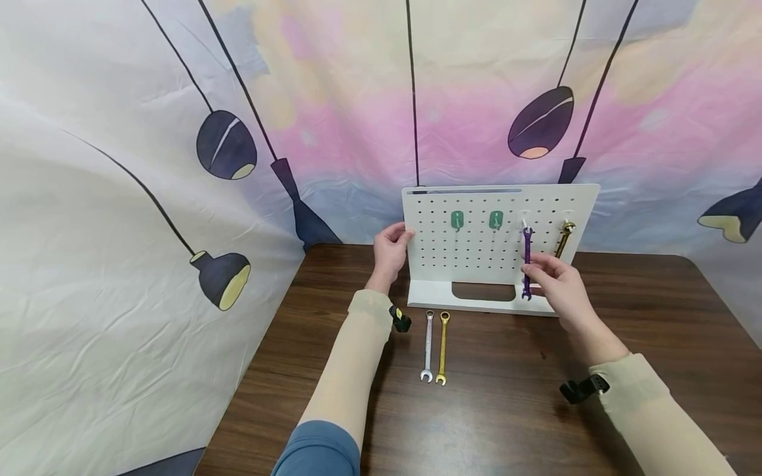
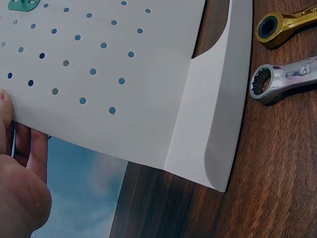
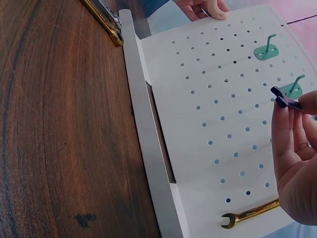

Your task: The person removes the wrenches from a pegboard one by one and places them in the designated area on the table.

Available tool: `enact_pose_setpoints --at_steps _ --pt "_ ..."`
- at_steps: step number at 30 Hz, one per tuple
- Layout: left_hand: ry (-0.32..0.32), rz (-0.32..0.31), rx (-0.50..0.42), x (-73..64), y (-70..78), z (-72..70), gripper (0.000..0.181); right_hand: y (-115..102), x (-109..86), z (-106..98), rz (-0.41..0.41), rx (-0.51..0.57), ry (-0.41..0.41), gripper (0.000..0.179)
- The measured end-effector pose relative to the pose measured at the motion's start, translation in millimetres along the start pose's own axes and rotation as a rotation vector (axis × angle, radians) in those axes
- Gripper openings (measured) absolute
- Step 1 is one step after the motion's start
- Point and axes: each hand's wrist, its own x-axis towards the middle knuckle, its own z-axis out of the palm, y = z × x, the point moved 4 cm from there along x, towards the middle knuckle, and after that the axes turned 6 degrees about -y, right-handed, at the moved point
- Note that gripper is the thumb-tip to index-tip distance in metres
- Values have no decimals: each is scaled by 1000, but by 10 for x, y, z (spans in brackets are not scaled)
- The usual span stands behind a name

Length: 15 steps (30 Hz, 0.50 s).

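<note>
My left hand [image 1: 389,254] grips the left edge of a white pegboard [image 1: 434,254], thumb on the front and fingers behind, as the left wrist view shows. My right hand [image 1: 559,284] pinches a purple combination wrench [image 1: 527,264], which stands upright before the board with its upper end at a white hook [image 1: 525,217]. To its right a gold wrench [image 1: 564,239] hangs from another white hook. On the table in front of the board lie a silver wrench [image 1: 428,347] and a yellow-gold wrench [image 1: 443,348], side by side.
Two green hooks [image 1: 457,220] on the board's left and middle carry nothing. The board's base has a long cut-out and stands on the dark wooden table [image 1: 494,403]. Behind hangs a cloth [image 1: 345,132] printed with lamps.
</note>
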Motion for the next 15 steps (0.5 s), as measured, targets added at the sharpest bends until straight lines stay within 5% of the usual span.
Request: enact_pose_setpoints --at_steps 15 --pt "11 -13 9 -15 10 6 21 -89 -57 -9 -27 55 -14 19"
